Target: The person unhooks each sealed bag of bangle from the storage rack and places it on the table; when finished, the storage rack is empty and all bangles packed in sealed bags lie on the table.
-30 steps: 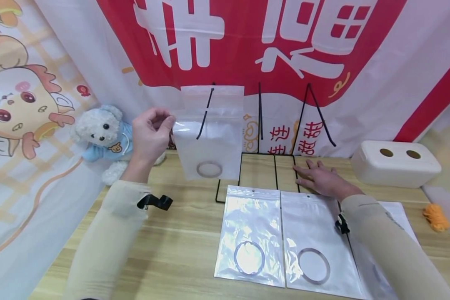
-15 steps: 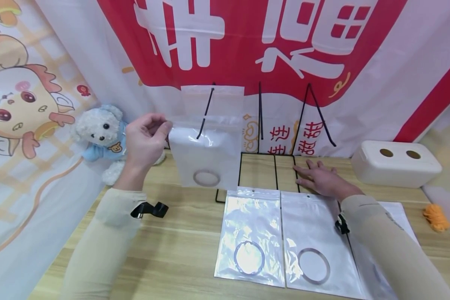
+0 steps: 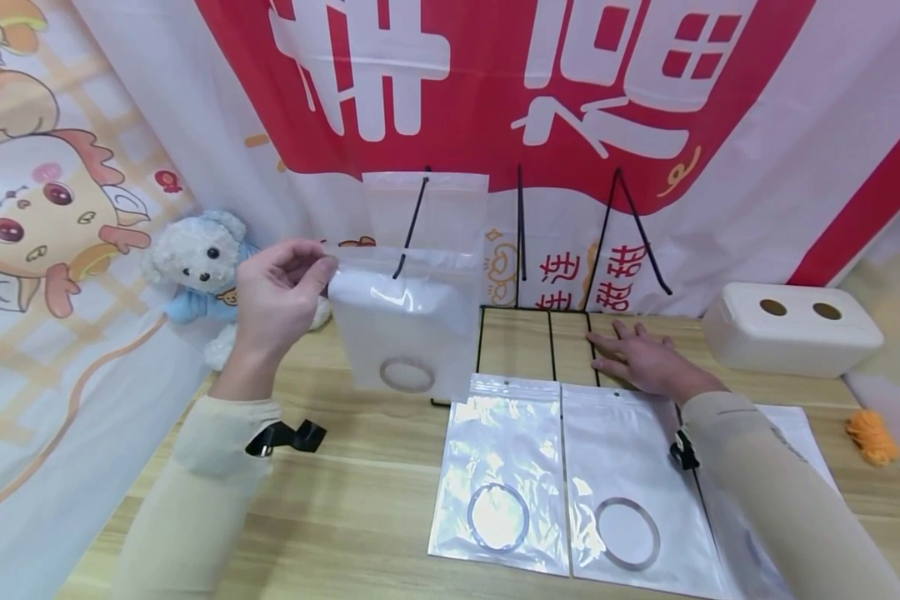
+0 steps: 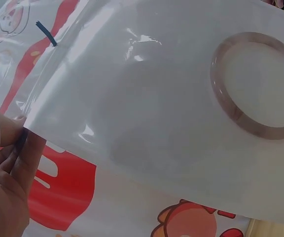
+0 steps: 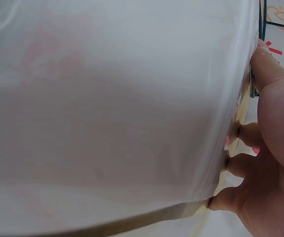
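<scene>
My left hand (image 3: 277,287) pinches the upper left edge of a clear zip bag (image 3: 405,321) holding a pale pink bangle (image 4: 226,101). A black wire hook (image 3: 414,221) passes through the bag near its top, and the hook's tip (image 4: 46,33) pokes out in the left wrist view. Another clear bag (image 3: 427,204) hangs behind, further back on the same hook. My right hand (image 3: 641,358), fingers spread, rests on the wire base (image 3: 552,350) of the rack. Its fingertips show past the edge of a translucent bag (image 5: 107,108) in the right wrist view.
Two silvery bags (image 3: 506,433) with bangles lie side by side in front of the rack, a third one (image 3: 795,417) partly under my right forearm. A plush dog (image 3: 202,258) sits left; a white box (image 3: 791,329) and orange yarn (image 3: 873,435) are right.
My left hand has come down and toward me, drawing the front bag along the hook toward its tip. The right hand and the bags on the table have not moved.
</scene>
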Demonstrator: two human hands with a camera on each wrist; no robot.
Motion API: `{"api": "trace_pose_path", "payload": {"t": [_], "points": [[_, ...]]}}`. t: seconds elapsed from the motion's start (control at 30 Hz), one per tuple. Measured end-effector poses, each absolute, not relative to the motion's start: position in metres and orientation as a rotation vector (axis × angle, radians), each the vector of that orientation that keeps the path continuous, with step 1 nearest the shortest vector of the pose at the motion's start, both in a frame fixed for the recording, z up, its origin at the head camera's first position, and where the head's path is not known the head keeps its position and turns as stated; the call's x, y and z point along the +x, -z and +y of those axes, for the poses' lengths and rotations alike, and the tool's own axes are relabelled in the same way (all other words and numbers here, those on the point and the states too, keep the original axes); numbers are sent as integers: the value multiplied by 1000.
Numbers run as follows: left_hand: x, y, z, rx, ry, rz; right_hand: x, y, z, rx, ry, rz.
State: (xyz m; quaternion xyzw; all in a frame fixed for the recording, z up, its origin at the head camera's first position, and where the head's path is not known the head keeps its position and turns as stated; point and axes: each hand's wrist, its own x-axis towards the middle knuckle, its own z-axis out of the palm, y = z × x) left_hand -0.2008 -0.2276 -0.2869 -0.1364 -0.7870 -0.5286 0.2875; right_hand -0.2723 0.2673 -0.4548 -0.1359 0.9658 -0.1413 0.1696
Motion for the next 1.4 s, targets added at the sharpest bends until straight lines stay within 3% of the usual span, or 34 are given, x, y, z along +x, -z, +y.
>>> {"api": "trace_pose_path", "payload": {"t": [1.4], "points": [[-149, 284, -240, -375, 1471, -2059, -273, 456, 268, -382, 419, 2734]]}}
